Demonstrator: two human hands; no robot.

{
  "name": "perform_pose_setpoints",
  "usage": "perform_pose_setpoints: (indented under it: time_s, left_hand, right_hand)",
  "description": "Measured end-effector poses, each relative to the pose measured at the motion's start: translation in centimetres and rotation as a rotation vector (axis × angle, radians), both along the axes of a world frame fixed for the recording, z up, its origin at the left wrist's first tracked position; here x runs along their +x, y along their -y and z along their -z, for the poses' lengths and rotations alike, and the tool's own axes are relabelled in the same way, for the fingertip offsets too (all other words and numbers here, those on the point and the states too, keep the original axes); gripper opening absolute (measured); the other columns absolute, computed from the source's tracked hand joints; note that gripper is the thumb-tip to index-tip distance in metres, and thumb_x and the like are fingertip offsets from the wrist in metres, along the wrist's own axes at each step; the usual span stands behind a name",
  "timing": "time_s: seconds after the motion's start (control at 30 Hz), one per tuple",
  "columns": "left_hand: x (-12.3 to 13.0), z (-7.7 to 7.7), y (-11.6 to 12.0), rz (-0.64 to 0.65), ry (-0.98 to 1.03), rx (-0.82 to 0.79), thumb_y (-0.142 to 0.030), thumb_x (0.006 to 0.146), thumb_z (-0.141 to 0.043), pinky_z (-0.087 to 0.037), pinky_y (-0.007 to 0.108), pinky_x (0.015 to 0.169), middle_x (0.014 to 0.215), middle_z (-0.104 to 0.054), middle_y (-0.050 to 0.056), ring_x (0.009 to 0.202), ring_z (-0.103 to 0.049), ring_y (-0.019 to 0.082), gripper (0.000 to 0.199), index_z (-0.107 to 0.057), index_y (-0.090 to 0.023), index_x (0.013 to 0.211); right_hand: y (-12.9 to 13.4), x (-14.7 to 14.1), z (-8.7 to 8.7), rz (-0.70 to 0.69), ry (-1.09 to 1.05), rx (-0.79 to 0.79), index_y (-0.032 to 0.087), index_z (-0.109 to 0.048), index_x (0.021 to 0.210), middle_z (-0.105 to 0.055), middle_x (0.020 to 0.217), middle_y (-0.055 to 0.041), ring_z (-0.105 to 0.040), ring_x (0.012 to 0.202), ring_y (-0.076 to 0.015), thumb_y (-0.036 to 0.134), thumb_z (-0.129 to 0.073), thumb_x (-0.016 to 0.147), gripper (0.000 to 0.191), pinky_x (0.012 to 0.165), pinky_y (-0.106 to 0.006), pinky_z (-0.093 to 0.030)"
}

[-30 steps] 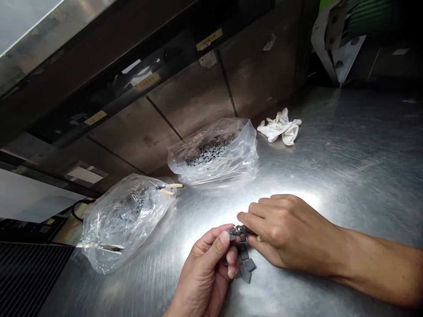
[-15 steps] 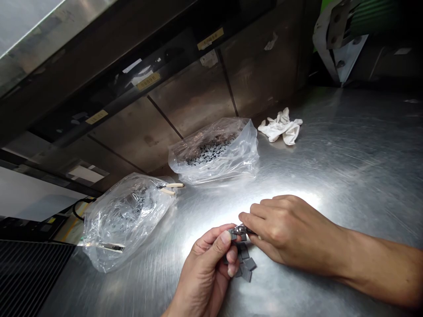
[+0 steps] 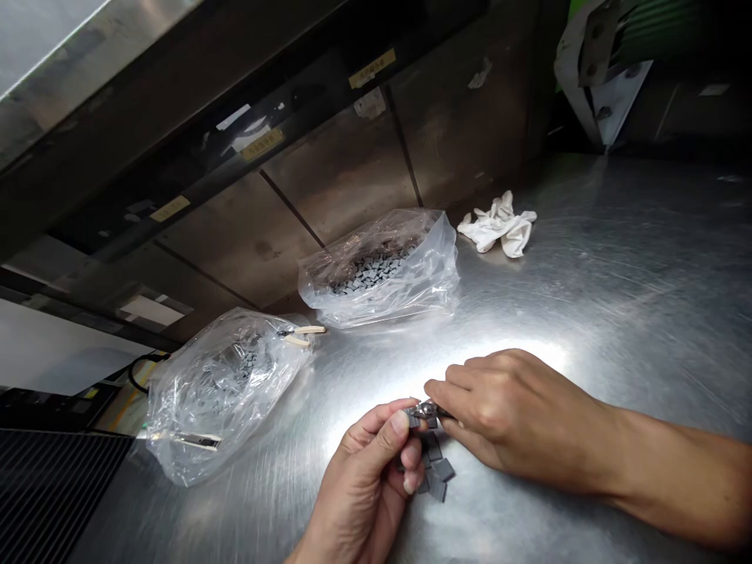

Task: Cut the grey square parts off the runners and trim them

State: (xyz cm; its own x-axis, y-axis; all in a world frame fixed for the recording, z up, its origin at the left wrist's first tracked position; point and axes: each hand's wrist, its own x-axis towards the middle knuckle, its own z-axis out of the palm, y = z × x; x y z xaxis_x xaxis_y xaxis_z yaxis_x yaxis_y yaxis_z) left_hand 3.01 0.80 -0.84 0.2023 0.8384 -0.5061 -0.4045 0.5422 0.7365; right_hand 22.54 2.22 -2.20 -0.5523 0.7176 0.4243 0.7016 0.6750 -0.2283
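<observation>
My left hand (image 3: 373, 470) pinches a small grey flat piece (image 3: 413, 420) between thumb and fingertips. My right hand (image 3: 499, 403) is closed round small pliers; their metal head (image 3: 428, 409) meets the piece in my left fingers, and the handles are hidden in my palm. Exactly how the jaws sit on the piece is too small to tell. Just below the fingers, several dark grey square pieces (image 3: 440, 470) lie overlapping on the metal table, partly covered by my left hand.
Beyond my hands stand a clear plastic bag (image 3: 435, 286) holding many grey square pieces and another clear bag (image 3: 223, 399) to the left. Pliers with cream handles (image 3: 309, 330) and a metal-bladed tool (image 3: 203, 441) lie on the left bag. White gloves (image 3: 502, 227) rest on the metal table (image 3: 634, 313).
Almost nothing differs. My two hands stay together over the grey pieces, with only a very slight shift of the right hand and the pliers.
</observation>
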Motion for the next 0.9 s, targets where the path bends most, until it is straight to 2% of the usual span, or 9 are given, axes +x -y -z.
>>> perform_pose_setpoints:
  time_s: [0.4, 0.9]
  left_hand:
    - [-0.22, 0.06, -0.05, -0.002, 0.02, -0.04, -0.027, 0.066, -0.093, -0.041, 0.015, 0.05, 0.06, -0.057, -0.001, 0.054, -0.046, 0.005, 0.031, -0.078, -0.011, 0.087]
    - [-0.09, -0.14, -0.06, 0.016, -0.003, -0.027, -0.029, 0.066, -0.092, -0.039, 0.015, 0.051, 0.06, -0.055, -0.001, 0.055, -0.045, 0.005, 0.031, -0.077, -0.011, 0.087]
  right_hand:
    - [-0.06, -0.13, -0.18, -0.023, -0.029, -0.08, 0.02, -0.063, 0.083, -0.065, 0.074, -0.0005, -0.055, 0.064, -0.0179, 0.022, -0.059, 0.086, 0.006, 0.06, -0.034, -0.027]
    - [-0.1, -0.2, -0.49, -0.045, -0.006, -0.134, 0.02, -0.064, 0.084, -0.065, 0.074, 0.0004, -0.055, 0.062, -0.0166, 0.022, -0.06, 0.087, 0.005, 0.058, -0.033, -0.025]
